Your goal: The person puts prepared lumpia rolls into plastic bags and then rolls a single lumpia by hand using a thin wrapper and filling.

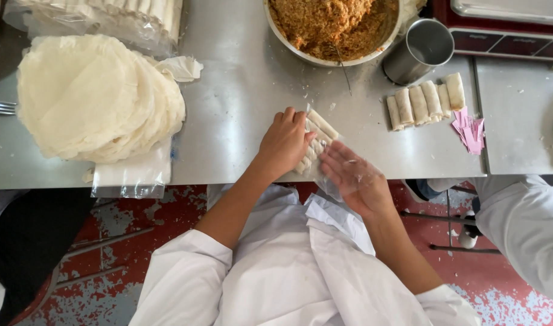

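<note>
A row of pale rolled spring rolls (317, 134) lies inside a clear plastic bag (335, 184) at the front edge of the steel table (240, 115). My left hand (284, 143) rests on top of the rolls, fingers bent over them. My right hand (353, 178) is under or inside the bag's open end, its fingers seen through the plastic, holding the film. Both arms come out of white sleeves.
A tall stack of round thin wrappers (92, 96) sits at left on plastic. A steel bowl of brown minced filling (334, 24) stands at the back, a steel cup (418, 49) beside it. Several finished rolls (424, 99) and pink paper slips (468, 130) lie at right. Another person's white sleeve (524, 223) is at far right.
</note>
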